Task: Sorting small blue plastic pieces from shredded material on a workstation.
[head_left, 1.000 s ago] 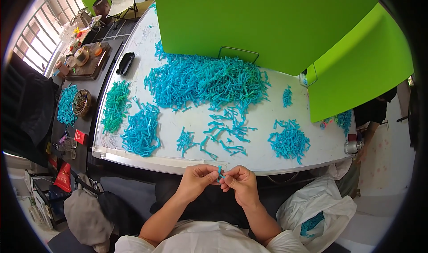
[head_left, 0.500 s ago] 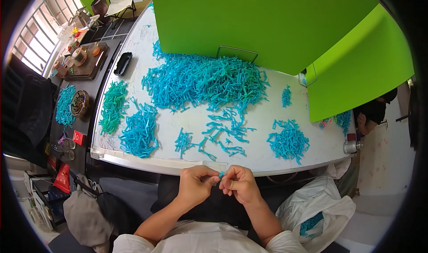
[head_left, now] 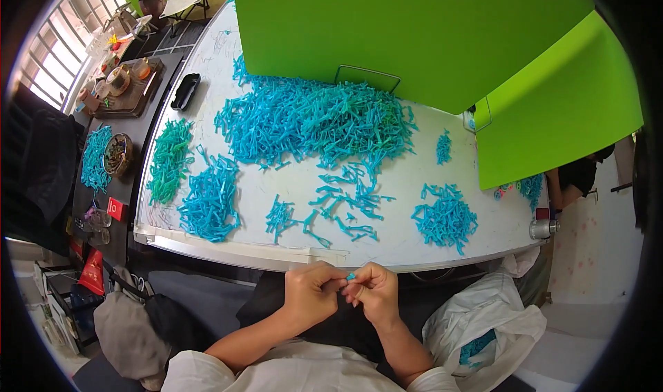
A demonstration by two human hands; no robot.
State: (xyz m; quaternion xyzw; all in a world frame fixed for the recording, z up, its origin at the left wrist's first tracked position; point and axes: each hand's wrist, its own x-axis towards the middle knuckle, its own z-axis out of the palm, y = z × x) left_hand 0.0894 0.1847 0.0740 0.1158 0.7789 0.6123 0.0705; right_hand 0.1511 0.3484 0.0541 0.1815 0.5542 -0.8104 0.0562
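Note:
My left hand [head_left: 312, 295] and my right hand [head_left: 373, 292] meet below the near edge of the white table [head_left: 414, 243], fingertips pinched together on one small blue plastic piece [head_left: 351, 276]; only its tip shows. On the table lies a big heap of blue plastic pieces [head_left: 314, 119] at the back. Scattered blue pieces [head_left: 345, 202] spread in front of it. Smaller piles sit left [head_left: 209, 200] and right [head_left: 445, 218], and a green pile [head_left: 169, 160] lies at the far left.
Bright green boards [head_left: 414, 33] stand at the table's back and right. A white plastic bag [head_left: 483, 319] with blue pieces lies at my right. A dark side table [head_left: 124, 126] at left carries bowls, a tray and more blue pieces. A grey bag [head_left: 128, 333] sits lower left.
My hands have drawn closer to my body and nearer each other. The blue piece, earlier sticking up between them, is now mostly hidden in the fingertips.

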